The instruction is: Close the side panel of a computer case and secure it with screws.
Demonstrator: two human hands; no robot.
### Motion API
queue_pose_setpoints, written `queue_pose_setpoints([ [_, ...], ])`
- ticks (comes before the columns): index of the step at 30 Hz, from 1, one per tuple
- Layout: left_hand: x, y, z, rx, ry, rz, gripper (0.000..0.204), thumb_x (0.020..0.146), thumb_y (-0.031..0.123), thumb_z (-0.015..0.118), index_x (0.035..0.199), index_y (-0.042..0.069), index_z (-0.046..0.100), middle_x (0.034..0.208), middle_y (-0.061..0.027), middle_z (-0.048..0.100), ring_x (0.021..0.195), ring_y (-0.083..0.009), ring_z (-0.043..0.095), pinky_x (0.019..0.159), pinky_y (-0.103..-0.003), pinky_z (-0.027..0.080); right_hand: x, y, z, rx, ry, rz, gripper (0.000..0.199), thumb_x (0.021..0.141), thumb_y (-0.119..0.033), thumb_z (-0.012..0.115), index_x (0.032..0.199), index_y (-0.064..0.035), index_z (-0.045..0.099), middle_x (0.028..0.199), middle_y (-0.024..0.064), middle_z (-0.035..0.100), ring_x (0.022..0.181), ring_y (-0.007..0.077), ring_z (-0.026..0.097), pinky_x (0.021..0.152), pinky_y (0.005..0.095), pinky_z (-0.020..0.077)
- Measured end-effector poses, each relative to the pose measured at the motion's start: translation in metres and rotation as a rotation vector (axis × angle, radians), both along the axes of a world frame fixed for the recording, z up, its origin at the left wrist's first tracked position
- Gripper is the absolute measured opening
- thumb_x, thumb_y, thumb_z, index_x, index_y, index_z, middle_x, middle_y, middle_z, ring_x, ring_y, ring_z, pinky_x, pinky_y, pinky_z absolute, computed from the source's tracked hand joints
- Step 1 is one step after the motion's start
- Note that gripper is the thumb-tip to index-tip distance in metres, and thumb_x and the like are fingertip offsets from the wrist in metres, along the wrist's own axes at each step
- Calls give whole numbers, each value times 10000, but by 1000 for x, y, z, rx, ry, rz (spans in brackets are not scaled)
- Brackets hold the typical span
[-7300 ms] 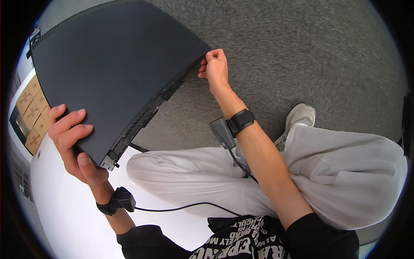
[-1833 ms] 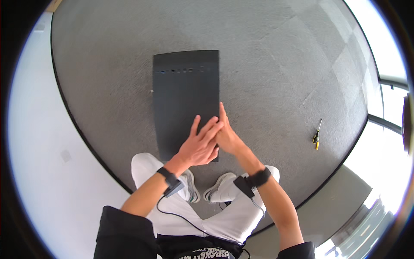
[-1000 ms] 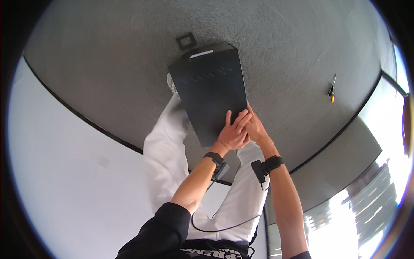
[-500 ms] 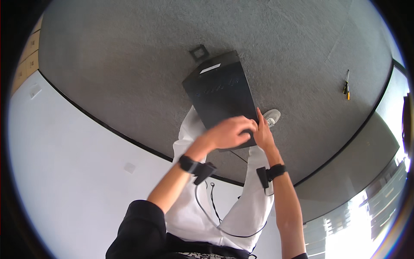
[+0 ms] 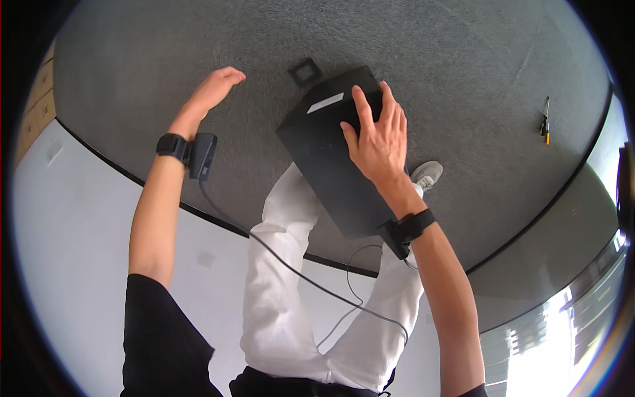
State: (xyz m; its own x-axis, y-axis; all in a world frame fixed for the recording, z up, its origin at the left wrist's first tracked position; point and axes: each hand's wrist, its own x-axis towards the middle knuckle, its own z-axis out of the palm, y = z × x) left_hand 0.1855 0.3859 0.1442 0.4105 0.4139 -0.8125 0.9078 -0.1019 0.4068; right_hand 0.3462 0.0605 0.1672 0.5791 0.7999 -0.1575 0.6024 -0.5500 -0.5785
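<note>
Black boxy case (image 5: 331, 169) set on grey floor (image 5: 463, 79) between lower legs (image 5: 281, 205). Right hand (image 5: 380, 142) spread across upper surface, not clenched; left hand (image 5: 215, 89) loosely half-curled, nothing seen held. Likely heavy, stiff, smooth; best gripped by 2 opposite edges.

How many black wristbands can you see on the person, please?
2: the left wristband, at the wrist of the left hand, apart from the black case; and the right wristband, at the wrist of the right hand, spread on that case. No others show.
</note>
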Motion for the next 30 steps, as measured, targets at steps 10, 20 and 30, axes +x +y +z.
queue_pose_setpoints([
  [10, -13, -20, -163, -204, 27, 80, 338, 957, 338, 545, 1219, 148, 645, 1324, -52, 566, 1285, -221, 471, 1059, -406, 361, -5, 2, -23, -73, -149, 55, 708, 756, -397, 749, 1391, -260, 471, 1420, 277, 377, 1192, 398, 519, 905, 451, 484],
  [20, -46, -48, -267, 38, -49, -151, 323, 840, 172, 640, 1149, 99, 700, 1536, -117, 392, 1372, -321, 424, 1086, -429, 393, -5, -3, -13, -66, -218, 82, 694, 735, -426, 714, 1378, -248, 521, 1420, 296, 376, 1110, 409, 560, 809, 451, 507],
  [30, -37, -44, -257, 270, -88, -346, 226, 872, 108, 577, 1019, 68, 744, 1123, -117, 650, 1038, -318, 627, 907, -415, 501, -5, -1, -14, -72, -196, 74, 699, 709, -424, 725, 1360, -242, 547, 1397, 291, 410, 1088, 400, 570, 819, 452, 504],
])
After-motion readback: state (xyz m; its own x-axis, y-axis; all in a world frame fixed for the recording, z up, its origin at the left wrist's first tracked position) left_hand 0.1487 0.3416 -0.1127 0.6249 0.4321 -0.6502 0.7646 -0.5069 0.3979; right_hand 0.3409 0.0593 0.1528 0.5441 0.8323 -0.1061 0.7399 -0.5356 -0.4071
